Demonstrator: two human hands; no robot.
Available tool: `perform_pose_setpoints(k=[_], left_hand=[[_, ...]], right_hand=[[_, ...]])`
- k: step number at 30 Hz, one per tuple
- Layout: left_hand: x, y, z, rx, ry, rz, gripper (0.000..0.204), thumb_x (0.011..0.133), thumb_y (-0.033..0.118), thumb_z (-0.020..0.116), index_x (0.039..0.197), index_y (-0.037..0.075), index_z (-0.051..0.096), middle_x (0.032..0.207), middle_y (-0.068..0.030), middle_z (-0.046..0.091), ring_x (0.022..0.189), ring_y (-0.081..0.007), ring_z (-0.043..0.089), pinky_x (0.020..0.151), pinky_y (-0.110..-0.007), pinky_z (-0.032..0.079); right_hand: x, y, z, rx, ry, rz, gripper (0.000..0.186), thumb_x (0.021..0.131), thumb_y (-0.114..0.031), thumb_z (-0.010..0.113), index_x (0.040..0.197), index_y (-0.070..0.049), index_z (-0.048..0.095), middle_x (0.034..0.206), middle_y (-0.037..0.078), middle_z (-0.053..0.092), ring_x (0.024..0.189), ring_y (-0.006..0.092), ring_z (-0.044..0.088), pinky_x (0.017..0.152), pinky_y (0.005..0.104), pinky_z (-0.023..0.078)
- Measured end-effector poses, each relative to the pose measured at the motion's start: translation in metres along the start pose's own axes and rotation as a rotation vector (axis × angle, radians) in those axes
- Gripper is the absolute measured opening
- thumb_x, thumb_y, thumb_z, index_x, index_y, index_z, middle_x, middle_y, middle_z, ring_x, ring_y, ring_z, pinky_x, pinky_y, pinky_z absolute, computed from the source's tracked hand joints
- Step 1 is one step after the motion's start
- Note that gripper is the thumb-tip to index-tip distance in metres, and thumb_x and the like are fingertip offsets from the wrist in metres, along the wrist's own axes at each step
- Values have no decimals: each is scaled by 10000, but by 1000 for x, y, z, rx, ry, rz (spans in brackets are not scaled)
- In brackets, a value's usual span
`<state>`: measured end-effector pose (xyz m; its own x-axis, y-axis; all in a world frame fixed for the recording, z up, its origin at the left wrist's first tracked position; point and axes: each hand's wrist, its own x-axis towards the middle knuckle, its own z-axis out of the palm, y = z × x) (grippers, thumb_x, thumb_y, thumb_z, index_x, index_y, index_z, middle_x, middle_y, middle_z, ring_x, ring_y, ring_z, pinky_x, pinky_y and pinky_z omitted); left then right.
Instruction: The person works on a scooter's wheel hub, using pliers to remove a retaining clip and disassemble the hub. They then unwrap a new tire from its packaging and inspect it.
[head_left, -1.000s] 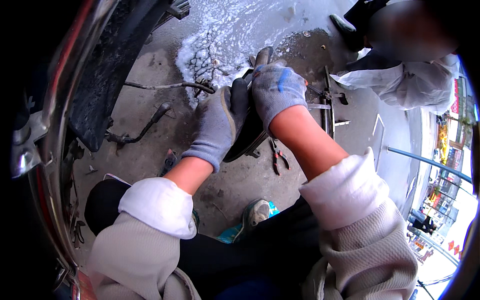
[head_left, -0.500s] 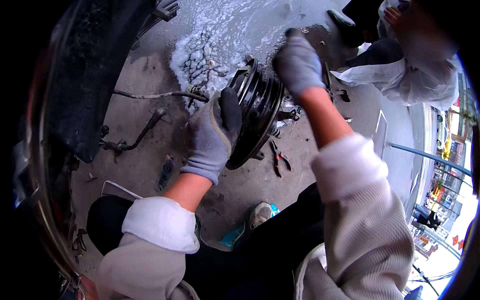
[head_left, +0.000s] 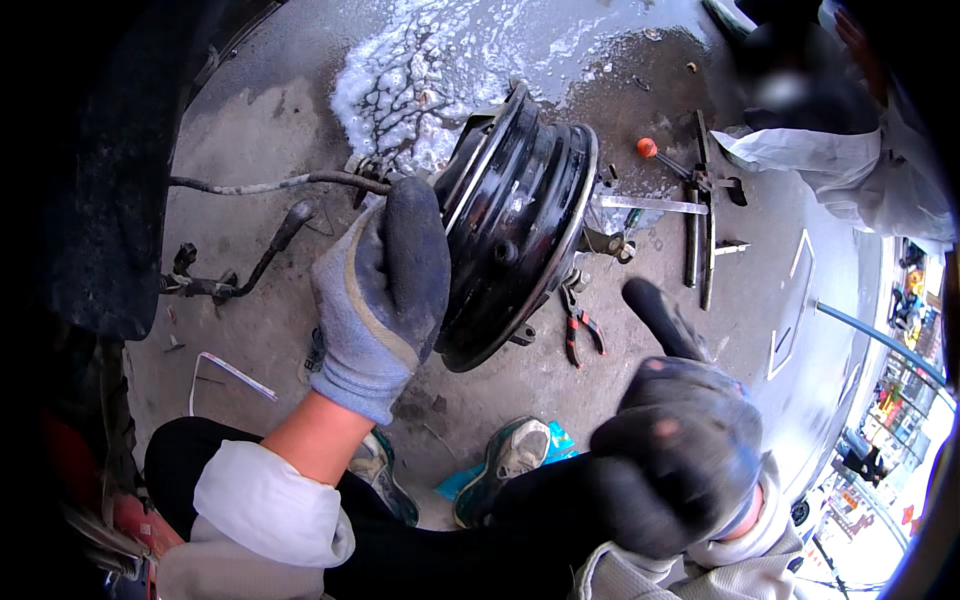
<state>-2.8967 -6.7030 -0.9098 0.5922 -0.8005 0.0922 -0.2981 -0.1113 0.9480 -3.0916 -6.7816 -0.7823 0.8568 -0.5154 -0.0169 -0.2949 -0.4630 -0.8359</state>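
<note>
On the grey floor [head_left: 270,130], a black wheel rim [head_left: 515,215] stands tilted, and the left hand [head_left: 385,300] grasps its left edge. Apart from the rim, the right hand [head_left: 690,440] is blurred; whether it is clenched, I cannot tell. Red-handled pliers [head_left: 573,326] lie near the rim.

Nothing legible: no readable text, number or label. Coloured street signs [head_left: 890,405] at far right were too small and blurred to read; the pale bent strip [head_left: 238,377] on the ground showed only illegible marks.
</note>
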Motion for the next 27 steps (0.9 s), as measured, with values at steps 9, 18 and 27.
perform_pose_setpoints(k=[9,18,27], left_hand=[[-5,2,2,-316,-63,-218,316,1021,365,537,950,88,672,870,22,654,792,-56,563,693,-273,497],[-7,-9,11,-334,-9,-167,326,984,200,600,1219,-25,626,1081,-84,688,956,-133,634,834,-297,526],[-9,-26,0,-56,31,103,298,931,233,651,1072,-28,663,949,-130,692,859,-190,668,761,-329,532]], right_hand=[[67,29,46,-108,-48,-238,192,738,-113,722,820,-30,570,637,95,549,568,313,567,603,413,449],[59,7,56,36,-257,-77,260,788,-245,681,895,-24,597,722,119,577,675,325,591,708,471,453],[54,6,52,-57,-316,-161,392,892,-362,528,1045,-14,624,859,136,591,851,371,588,826,484,465]])
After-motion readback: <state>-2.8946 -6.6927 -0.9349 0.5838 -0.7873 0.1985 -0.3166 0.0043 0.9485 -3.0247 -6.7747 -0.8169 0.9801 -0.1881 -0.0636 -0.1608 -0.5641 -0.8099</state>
